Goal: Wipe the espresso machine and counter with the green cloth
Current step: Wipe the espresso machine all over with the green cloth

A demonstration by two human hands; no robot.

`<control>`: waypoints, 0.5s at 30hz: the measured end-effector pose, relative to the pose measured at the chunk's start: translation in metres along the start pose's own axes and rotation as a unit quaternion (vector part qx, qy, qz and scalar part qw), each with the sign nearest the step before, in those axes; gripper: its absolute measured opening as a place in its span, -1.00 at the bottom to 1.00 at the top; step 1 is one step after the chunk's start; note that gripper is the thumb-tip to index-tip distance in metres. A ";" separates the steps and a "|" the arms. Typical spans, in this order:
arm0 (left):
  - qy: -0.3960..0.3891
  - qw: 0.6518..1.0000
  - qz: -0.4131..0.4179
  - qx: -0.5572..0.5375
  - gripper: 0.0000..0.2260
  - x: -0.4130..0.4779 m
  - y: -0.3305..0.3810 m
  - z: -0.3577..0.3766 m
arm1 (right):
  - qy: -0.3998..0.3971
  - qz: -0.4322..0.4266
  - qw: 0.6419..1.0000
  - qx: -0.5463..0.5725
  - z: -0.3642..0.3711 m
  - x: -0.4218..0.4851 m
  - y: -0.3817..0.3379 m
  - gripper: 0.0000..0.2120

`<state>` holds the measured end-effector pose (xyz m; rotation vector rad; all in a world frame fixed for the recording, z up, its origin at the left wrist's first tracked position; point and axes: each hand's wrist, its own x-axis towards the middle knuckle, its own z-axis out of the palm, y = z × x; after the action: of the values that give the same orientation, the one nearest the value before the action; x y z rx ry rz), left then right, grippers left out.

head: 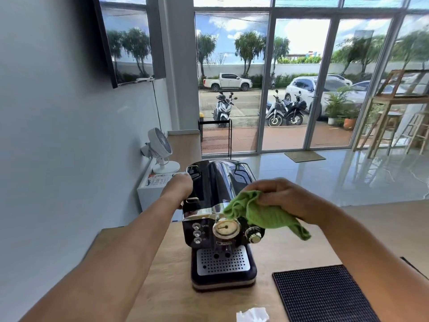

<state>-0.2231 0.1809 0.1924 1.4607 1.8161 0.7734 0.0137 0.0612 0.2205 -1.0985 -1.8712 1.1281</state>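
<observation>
**Espresso machine** point(220, 228): black and chrome, upright on the wooden counter point(290, 249). It is the reference for all the places below. On its front are a round gauge point(226, 228), a chrome knob point(254, 234) and a perforated drip tray point(222, 261).

**Green cloth** point(262, 214): bunched, at the machine's upper right front corner. One loose tail hangs down to the right of the knob.

**Right hand** point(283, 196): above the machine's right shoulder, fingers curled round the gathered cloth and pinching it.

**Left hand** point(178, 189): against the machine's upper left side, apparently steadying it. The fingers are hidden, so I cannot tell whether they grip or only press.

**Black rubber mat** point(325, 296): on the counter, to the front right of the machine.

**Crumpled white paper** point(251, 314): on the counter, in front of the machine.

**Small white fan** point(161, 147): behind and to the left of the machine.

**Risks, as judged:**
- The hanging tail could catch on the knob and turn it, because it hangs free beside the knob.
- A hard sideways stroke might slide the machine if the left hand braces it only lightly.
- A tightly bunched cloth touches little surface, so streaks on the chrome are likely.
- Wiping the counter later could push the paper off the edge.
</observation>
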 end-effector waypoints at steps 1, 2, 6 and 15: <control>0.001 1.000 -0.004 -0.014 -0.72 0.001 -0.001 -0.001 | 0.024 0.008 0.999 0.039 -0.007 0.001 -0.005 -0.81; 0.005 1.000 -0.004 -0.027 -0.73 0.001 -0.002 -0.002 | 0.065 0.017 0.996 0.065 -0.014 0.003 -0.009 -0.83; 0.030 0.998 0.029 -0.050 -0.79 0.005 -0.009 -0.010 | 0.206 0.097 0.972 0.064 -0.044 0.028 -0.012 -0.63; -0.029 0.988 0.029 -0.150 -0.89 0.004 -0.009 -0.016 | 0.202 0.251 0.943 -0.077 -0.054 0.105 0.026 -0.80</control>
<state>-0.2420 0.1824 0.1944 1.3289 1.5431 0.9765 0.0251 0.1811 0.2304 -1.8170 -1.4080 0.9274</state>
